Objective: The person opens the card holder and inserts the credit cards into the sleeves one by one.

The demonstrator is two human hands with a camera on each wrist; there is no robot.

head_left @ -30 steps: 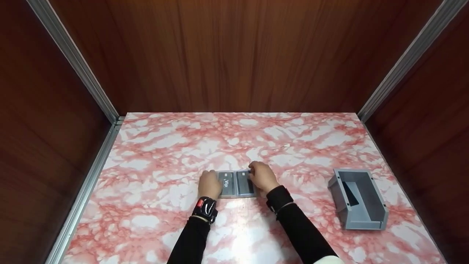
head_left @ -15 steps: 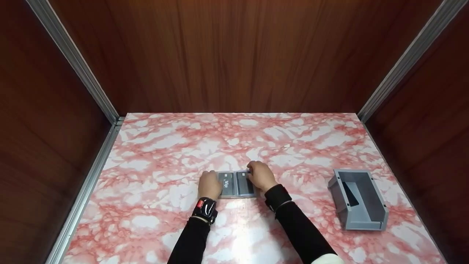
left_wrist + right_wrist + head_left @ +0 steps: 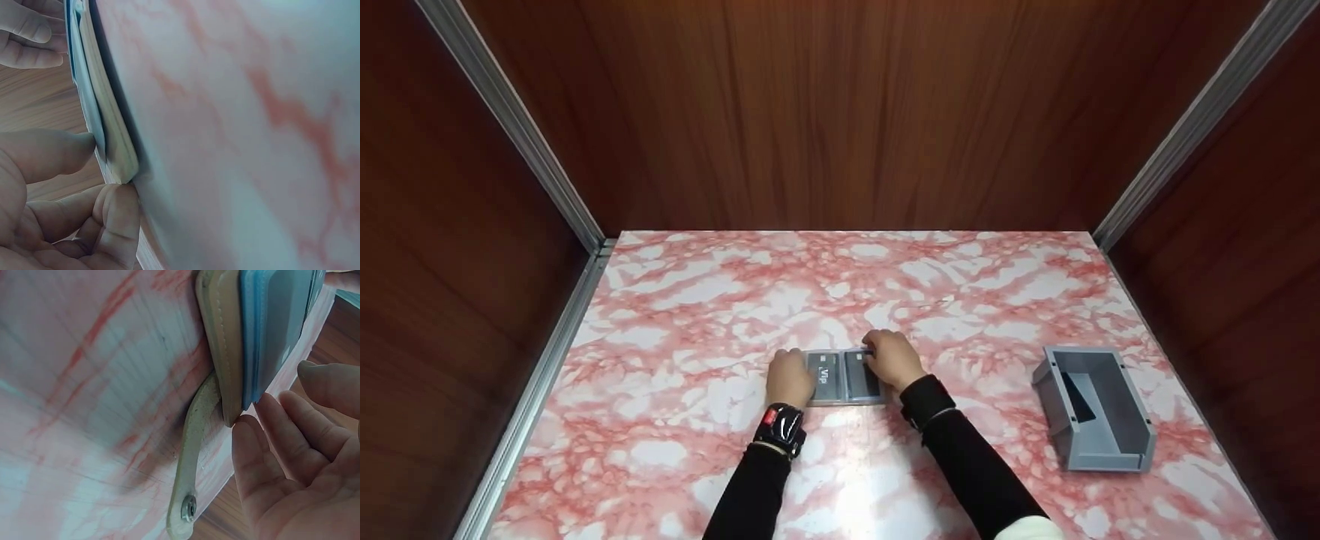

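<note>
A card holder (image 3: pixel 843 384) lies spread flat on the table, with a grey card (image 3: pixel 826 375) marked "Vip" in its left pocket and a dark card (image 3: pixel 860 371) in the right one. My left hand (image 3: pixel 790 379) pinches its left edge, thumb on top and fingers at the cover's corner. At the right edge, fingertips of my right hand (image 3: pixel 895 360) touch the cover (image 3: pixel 224 343) and the clear bluish sleeves (image 3: pixel 253 354); the right thumb stands apart from them. A strap (image 3: pixel 194 439) with a metal snap sticks out from under the cover.
A grey plastic bin (image 3: pixel 1099 409) stands at the right of the red-and-white marbled table (image 3: pixel 697 300), a dark patch visible inside it. Brown wood-grain panels (image 3: pixel 840 112) rise behind and on both sides, with metal rails at the corners.
My right hand has shifted slightly left along the card holder's right part. The left hand, the card holder and the bin have stayed where they were.
</note>
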